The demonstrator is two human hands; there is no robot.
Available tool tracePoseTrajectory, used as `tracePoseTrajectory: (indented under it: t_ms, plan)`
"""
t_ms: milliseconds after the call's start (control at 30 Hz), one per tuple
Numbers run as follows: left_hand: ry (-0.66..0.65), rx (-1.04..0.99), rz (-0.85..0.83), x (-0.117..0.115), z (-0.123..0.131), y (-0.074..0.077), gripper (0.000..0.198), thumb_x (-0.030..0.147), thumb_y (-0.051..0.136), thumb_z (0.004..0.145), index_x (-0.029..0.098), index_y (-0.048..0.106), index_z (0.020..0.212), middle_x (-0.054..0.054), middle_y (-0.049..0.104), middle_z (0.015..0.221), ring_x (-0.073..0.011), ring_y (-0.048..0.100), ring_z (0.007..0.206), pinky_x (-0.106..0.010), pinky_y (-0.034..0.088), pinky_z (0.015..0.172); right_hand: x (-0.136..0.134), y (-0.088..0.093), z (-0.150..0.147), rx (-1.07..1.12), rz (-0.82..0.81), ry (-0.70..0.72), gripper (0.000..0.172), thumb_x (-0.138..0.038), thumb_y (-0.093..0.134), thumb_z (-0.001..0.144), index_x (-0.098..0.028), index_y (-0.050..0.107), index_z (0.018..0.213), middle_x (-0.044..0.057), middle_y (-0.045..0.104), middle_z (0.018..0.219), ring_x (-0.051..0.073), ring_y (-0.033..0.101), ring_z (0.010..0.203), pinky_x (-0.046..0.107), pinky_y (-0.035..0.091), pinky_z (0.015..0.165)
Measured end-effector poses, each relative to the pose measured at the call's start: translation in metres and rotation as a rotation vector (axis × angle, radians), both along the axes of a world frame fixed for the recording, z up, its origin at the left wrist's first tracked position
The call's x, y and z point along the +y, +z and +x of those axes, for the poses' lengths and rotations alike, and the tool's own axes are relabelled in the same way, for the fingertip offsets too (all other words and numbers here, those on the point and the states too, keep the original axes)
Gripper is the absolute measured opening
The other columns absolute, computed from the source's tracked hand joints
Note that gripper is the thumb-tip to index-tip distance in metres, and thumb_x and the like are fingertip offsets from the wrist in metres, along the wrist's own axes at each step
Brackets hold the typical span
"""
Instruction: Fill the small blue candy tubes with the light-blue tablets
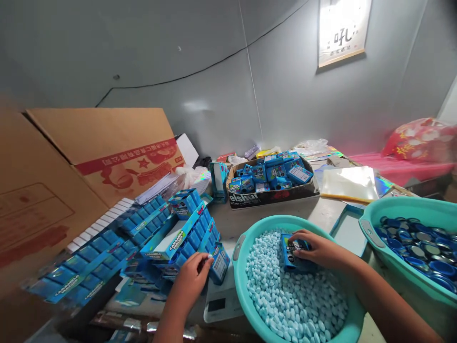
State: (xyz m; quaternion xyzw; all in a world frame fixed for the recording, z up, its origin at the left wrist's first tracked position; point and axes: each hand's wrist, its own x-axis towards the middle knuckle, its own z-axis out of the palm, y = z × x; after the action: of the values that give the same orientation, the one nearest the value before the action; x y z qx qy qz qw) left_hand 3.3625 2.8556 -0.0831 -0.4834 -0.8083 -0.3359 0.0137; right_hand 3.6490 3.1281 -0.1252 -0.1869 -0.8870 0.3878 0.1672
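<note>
Right hand (314,249) gripped a glossy blue box (287,252) with bent fingers, smooth oval sweets (274,290) beneath, round plastic tub (285,222) near, left hand (191,276) pinched nearly closed beside upright carton (220,266), I couldn't tell its hold

Clock laid on the view, 12 up. At 5 we have a basin (239,276): smooth plastic, soft sheen. Pellets (278,305) inside look smooth, near-matt; box (287,264) on them is glossy printed card. At 4, second basin (403,271), same plastic; its discs (419,250) look like shiny metal. Carton (124,128) at 9: matt cardboard. Wall (200,38) at 12: smooth, semi-gloss. Sheet (348,183) at 3: mirror-shiny, we can't tell film from paper.
</note>
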Motion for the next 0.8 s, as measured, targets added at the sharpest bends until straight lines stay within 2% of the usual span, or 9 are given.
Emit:
tracePoseTrajectory:
  t_ms: [400,567,800]
  plan:
    - [0.052,-0.012,0.070,-0.001,-0.009,-0.013,0.039,0.054,0.053,0.083,0.019,0.068,0.083,-0.008,0.067,0.085,-0.0245,0.064,0.083,-0.037,0.049,0.079,0.001,0.003,0.000,-0.040,0.018,-0.008,0.054,-0.062,0.056,0.087,-0.025,0.064,0.125,0.007,0.056,0.137,0.029,0.054,0.125,0.042,0.039,0.114]
    - [0.068,-0.001,0.077,-0.001,-0.009,-0.012,0.038,0.054,0.055,0.081,0.019,0.071,0.084,-0.007,0.068,0.084,-0.0232,0.063,0.079,-0.036,0.051,0.076,0.001,0.003,0.001,-0.045,0.012,0.003,0.051,-0.061,0.057,0.089,-0.026,0.064,0.125,0.006,0.054,0.140,0.030,0.051,0.129,0.042,0.039,0.114]
    - [0.088,0.028,0.066,-0.001,-0.007,-0.010,0.043,0.054,0.055,0.081,0.017,0.074,0.091,-0.008,0.066,0.085,-0.0222,0.062,0.074,-0.038,0.053,0.075,0.001,0.003,0.001,-0.047,0.004,-0.005,0.054,-0.063,0.056,0.088,-0.025,0.063,0.126,0.007,0.055,0.138,0.029,0.054,0.126,0.042,0.039,0.114]
